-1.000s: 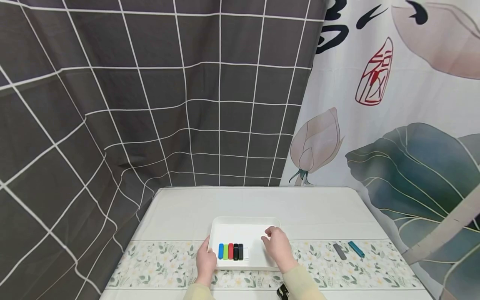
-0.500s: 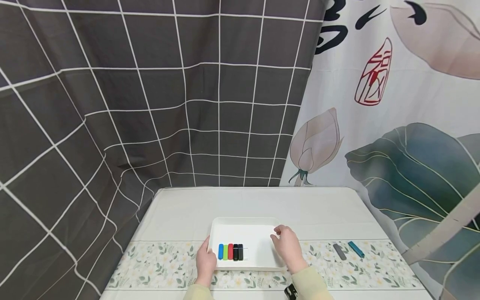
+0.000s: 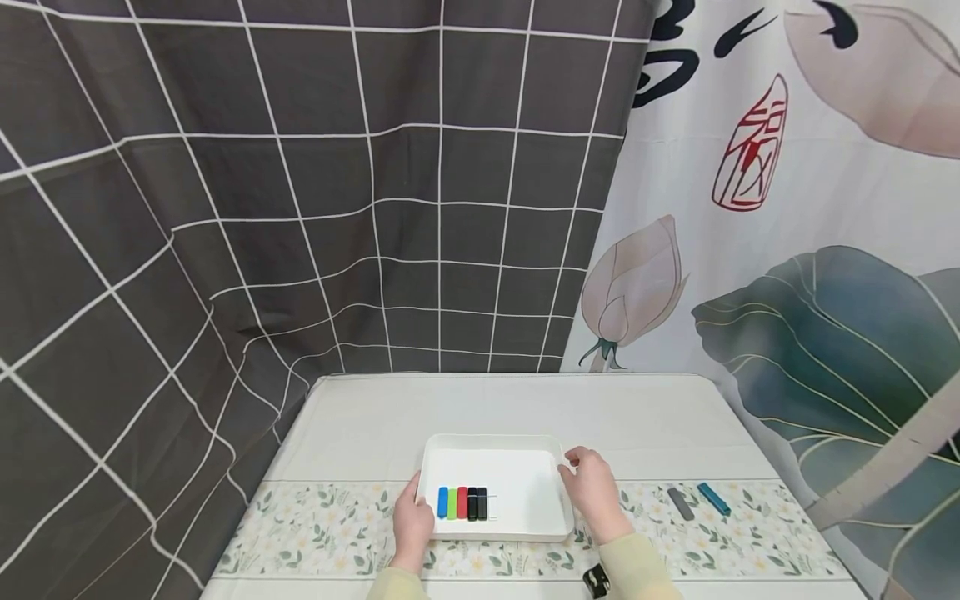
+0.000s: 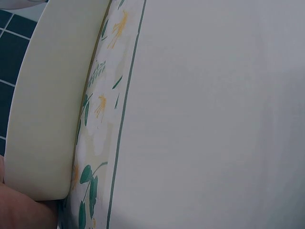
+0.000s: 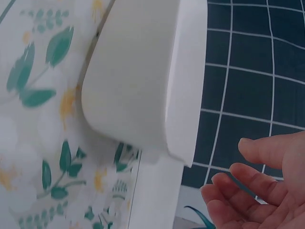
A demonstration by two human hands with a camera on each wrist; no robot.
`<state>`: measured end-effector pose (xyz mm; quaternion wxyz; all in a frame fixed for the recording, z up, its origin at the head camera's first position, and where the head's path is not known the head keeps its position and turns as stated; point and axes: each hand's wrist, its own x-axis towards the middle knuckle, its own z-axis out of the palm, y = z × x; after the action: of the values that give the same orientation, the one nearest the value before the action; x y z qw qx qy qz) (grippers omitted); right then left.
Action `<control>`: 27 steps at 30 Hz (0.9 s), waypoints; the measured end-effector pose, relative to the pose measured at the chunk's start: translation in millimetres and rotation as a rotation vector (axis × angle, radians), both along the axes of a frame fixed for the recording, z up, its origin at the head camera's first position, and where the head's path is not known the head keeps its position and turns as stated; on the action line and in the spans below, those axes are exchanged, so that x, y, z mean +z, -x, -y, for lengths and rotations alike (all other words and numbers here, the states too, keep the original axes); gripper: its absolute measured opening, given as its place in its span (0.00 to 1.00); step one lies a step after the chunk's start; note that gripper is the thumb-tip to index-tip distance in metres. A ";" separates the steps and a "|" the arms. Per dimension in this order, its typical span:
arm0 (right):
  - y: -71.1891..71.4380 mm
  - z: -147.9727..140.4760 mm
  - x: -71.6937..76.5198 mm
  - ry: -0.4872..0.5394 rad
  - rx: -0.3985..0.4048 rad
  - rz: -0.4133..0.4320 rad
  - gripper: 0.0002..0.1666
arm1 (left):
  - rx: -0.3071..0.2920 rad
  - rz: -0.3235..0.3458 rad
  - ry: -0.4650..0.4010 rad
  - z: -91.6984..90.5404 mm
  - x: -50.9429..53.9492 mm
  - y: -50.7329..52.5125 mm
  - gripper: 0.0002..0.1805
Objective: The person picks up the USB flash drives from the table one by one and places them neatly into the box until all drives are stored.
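A white rectangular tray lies on the table in the head view. In its front left part stands a row of short stick-like pieces: blue, green, red, two black and a white one. Their kind is too small to tell. My left hand grips the tray's left side; in the left wrist view its fingers are at the tray corner. Just beyond the right rim is my right hand. The right wrist view shows its fingers loosely bent, holding nothing.
On the flowered band of the tablecloth, to the right, lie a grey stick and a teal stick. A dark gridded curtain hangs behind the table, and a printed white curtain at the right.
My right hand has moved right, from over the tray's right part to just outside its right rim. The left hand, tray and row of pieces have stayed put.
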<state>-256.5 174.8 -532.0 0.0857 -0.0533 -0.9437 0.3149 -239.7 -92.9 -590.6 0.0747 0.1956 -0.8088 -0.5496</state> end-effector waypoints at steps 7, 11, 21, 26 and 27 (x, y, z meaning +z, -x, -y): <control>-0.3 -20.2 1.3 -0.014 -0.022 0.016 0.18 | 0.007 0.001 0.008 -0.9 0.3 0.5 0.31; -0.3 -31.5 0.8 -0.021 -0.030 0.018 0.18 | 0.013 0.009 0.008 -1.4 0.7 0.5 0.31; 1.6 -51.9 -0.8 -0.023 -0.065 0.028 0.19 | 0.009 -0.001 0.003 -1.3 2.2 -0.8 0.31; 1.1 -64.8 -4.2 -0.040 -0.092 0.042 0.21 | 0.008 -0.001 -0.009 -1.4 2.3 -0.8 0.31; 0.8 -68.1 -5.2 -0.044 -0.095 0.045 0.21 | 0.008 -0.001 -0.009 -1.4 2.2 -0.8 0.31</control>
<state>-257.4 243.0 -537.2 0.0806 -0.1031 -0.9485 0.2884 -238.8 -91.5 -588.4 0.0767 0.1990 -0.8054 -0.5530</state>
